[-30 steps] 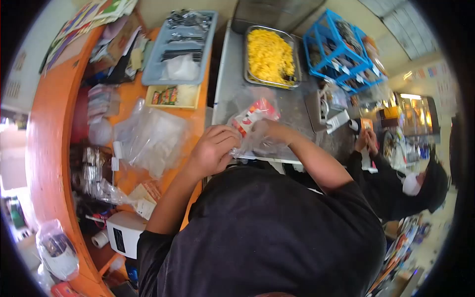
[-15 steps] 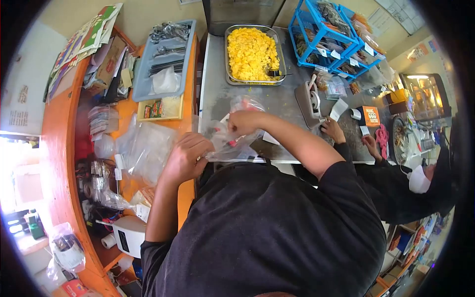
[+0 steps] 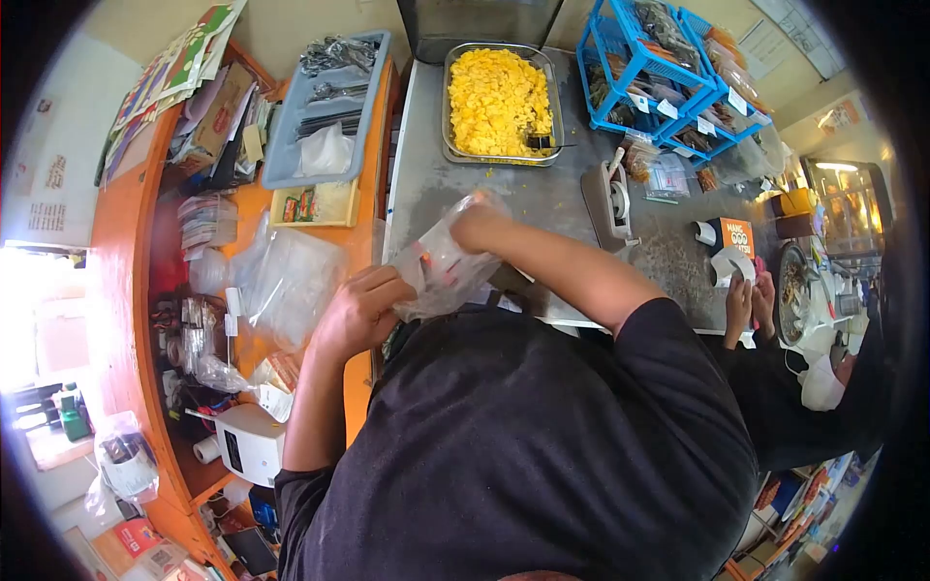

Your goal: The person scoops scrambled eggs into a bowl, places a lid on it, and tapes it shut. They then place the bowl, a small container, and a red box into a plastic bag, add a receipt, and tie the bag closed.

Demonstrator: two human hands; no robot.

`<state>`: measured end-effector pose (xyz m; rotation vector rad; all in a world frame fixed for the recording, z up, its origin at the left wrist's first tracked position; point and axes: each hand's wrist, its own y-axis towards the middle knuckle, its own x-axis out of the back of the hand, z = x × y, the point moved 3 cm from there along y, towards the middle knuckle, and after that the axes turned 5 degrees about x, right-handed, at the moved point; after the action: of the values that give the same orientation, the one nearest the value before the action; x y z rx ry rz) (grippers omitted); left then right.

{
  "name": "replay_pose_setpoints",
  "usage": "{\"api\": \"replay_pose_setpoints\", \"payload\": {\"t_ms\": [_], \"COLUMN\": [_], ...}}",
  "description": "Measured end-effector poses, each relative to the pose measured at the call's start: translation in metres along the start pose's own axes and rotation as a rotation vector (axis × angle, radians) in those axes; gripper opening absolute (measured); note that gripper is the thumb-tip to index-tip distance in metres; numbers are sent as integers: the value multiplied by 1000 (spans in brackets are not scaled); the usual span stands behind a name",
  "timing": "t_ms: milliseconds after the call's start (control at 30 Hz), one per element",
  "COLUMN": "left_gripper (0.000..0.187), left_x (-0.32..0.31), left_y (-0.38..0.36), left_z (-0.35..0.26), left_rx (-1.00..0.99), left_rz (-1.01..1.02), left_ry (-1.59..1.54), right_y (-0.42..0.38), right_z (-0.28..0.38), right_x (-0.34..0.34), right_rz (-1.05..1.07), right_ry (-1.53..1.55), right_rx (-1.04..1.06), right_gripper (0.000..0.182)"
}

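My left hand point(image 3: 363, 308) is closed on the near left edge of a clear plastic bag point(image 3: 438, 259) with red marks on it. My right hand point(image 3: 480, 229) is at the bag's far end, its fingers curled and partly covered by the clear plastic. What they grip, if anything, is hidden. Whether this hand is inside the bag or behind a fold of it is hard to see. Beyond the hands, a glass dish point(image 3: 450, 145) full of yellow chopped food point(image 3: 496, 102) stands on the grey counter, with a dark utensil handle point(image 3: 542, 142) at its right.
Flat clear bags point(image 3: 295, 286) lie on the orange shelf at left, below a blue cutlery tray point(image 3: 274, 160) and a small wooden box point(image 3: 334, 213). A tape dispenser point(image 3: 603, 208) and blue baskets point(image 3: 605, 107) stand at right. A co-worker's hands point(image 3: 751, 300) hold white paper.
My right hand has moved slightly up and right, drawing the plastic bag out longer. My left hand stays on its edge. The co-worker's hands have shifted right, now with white paper.
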<state>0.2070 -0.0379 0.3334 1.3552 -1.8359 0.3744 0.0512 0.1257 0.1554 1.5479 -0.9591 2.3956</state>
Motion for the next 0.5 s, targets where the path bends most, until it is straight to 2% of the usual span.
{"api": "replay_pose_setpoints", "payload": {"t_ms": [67, 133, 233, 333, 433, 500], "left_gripper": [32, 31, 30, 29, 28, 27], "left_x": [2, 5, 12, 25, 28, 24], "left_y": [-3, -3, 4, 4, 5, 6], "left_z": [1, 1, -2, 5, 9, 9], "left_rx": [-3, -28, -32, -45, -53, -78], "left_rz": [18, 21, 20, -20, -11, -20], "left_ry": [-11, -23, 20, 86, 86, 81], "right_y": [-20, -24, -52, -101, -129, -126], "right_z": [-10, -22, -19, 4, 7, -25], "right_x": [29, 51, 76, 120, 140, 127], "right_rz": [-34, -29, -161, -430, -836, -961], "right_ry": [41, 6, -80, -149, -399, -491], "right_rx": [-158, -171, -170, -94, -178, -265], "right_gripper": [26, 26, 22, 17, 22, 33]}}
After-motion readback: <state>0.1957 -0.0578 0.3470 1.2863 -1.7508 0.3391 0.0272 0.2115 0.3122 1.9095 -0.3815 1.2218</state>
